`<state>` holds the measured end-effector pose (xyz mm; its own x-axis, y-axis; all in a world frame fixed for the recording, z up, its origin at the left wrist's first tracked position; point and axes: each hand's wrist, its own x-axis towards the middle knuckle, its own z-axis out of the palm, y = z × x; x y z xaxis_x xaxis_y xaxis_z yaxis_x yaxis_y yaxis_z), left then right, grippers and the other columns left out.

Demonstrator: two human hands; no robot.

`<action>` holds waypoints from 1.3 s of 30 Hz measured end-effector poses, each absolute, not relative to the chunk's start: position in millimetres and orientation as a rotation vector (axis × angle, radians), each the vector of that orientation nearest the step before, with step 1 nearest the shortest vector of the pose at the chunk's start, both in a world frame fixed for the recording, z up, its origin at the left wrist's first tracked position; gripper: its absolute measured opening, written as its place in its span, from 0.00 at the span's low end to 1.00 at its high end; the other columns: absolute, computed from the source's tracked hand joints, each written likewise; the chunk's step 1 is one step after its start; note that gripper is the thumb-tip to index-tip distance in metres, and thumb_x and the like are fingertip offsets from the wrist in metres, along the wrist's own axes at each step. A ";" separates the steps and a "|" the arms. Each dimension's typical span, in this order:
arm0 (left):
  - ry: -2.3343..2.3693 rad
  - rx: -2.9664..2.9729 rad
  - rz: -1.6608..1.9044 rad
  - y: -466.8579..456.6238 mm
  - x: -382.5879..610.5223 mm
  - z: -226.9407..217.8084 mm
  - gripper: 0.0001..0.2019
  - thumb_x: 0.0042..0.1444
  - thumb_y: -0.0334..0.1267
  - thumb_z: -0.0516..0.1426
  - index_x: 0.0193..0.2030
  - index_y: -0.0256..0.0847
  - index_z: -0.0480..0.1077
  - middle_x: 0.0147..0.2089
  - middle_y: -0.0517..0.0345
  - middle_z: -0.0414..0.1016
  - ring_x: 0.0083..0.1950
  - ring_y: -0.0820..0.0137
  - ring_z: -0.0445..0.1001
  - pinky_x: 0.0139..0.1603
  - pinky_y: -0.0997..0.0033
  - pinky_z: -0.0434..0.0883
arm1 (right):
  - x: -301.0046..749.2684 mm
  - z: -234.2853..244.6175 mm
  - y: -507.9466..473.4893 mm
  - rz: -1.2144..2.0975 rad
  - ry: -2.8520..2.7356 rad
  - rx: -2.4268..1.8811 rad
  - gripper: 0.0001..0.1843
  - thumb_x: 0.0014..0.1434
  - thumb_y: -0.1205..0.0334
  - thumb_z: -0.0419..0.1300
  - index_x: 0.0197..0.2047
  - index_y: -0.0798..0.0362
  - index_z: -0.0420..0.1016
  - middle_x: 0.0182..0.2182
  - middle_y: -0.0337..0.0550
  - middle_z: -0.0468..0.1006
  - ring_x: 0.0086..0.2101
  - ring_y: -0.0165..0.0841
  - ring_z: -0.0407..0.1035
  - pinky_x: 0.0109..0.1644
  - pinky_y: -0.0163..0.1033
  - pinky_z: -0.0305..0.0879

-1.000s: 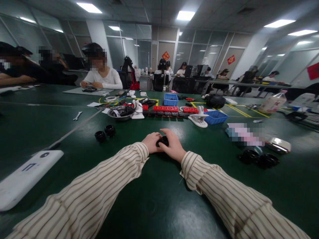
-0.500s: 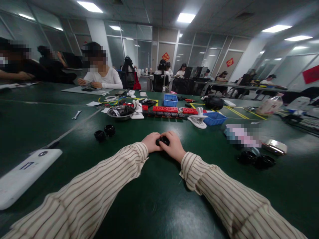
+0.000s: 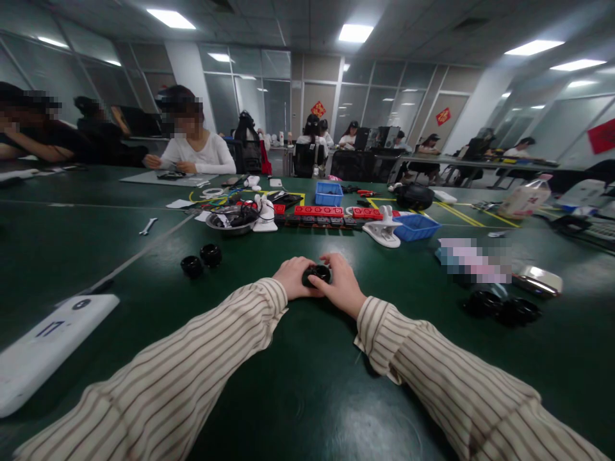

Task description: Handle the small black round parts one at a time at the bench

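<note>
A small round black part (image 3: 316, 274) sits between my two hands on the green table (image 3: 307, 384). My left hand (image 3: 294, 278) curls its fingers round the part's left side. From the right, my right hand (image 3: 343, 285) grips the same part, fingers bent over its top. Both arms wear striped sleeves.
Two more black round parts (image 3: 200, 260) lie to the left, several others (image 3: 500, 307) to the right. A white device (image 3: 45, 349) rests at the near left. Further back are a metal bowl (image 3: 233, 222), red blocks (image 3: 319, 210), blue bins (image 3: 416, 226) and a white clamp (image 3: 383, 231). People sit at far tables.
The black part shows a little more between my fingers now. My hands stay together at the same spot; the view has shifted slightly.
</note>
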<state>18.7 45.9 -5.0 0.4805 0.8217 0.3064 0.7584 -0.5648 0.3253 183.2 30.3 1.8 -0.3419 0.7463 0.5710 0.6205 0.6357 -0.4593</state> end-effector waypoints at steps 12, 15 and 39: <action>1.314 2.646 0.605 47.2 21.6 -5.5 0.18 0.43 0.46 0.62 0.38 0.37 0.69 0.37 0.54 0.71 0.41 0.62 0.69 0.44 0.66 0.67 | 182.6 7.0 28.9 0.254 -2.156 -0.903 0.09 0.46 0.69 0.53 0.33 0.54 0.67 0.32 0.41 0.70 0.37 0.34 0.63 0.42 0.39 0.60; 1.278 2.654 0.571 47.9 21.0 -5.5 0.16 0.44 0.45 0.62 0.37 0.38 0.69 0.39 0.55 0.71 0.42 0.63 0.70 0.45 0.68 0.67 | 183.2 7.8 26.2 0.274 -2.190 -0.848 0.11 0.45 0.71 0.51 0.34 0.54 0.67 0.33 0.40 0.72 0.37 0.34 0.64 0.45 0.39 0.60; 1.299 2.621 0.558 47.0 22.0 -6.3 0.18 0.44 0.48 0.62 0.38 0.38 0.69 0.40 0.54 0.70 0.44 0.62 0.69 0.47 0.66 0.66 | 184.4 11.2 18.7 0.275 -2.200 -0.829 0.14 0.45 0.71 0.51 0.38 0.54 0.67 0.37 0.42 0.72 0.40 0.35 0.65 0.48 0.41 0.59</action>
<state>22.0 47.0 -6.3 0.5522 0.7931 0.2571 0.7323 -0.6088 0.3053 184.4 18.7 11.2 -0.5042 0.6393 0.5806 0.4766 0.7667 -0.4302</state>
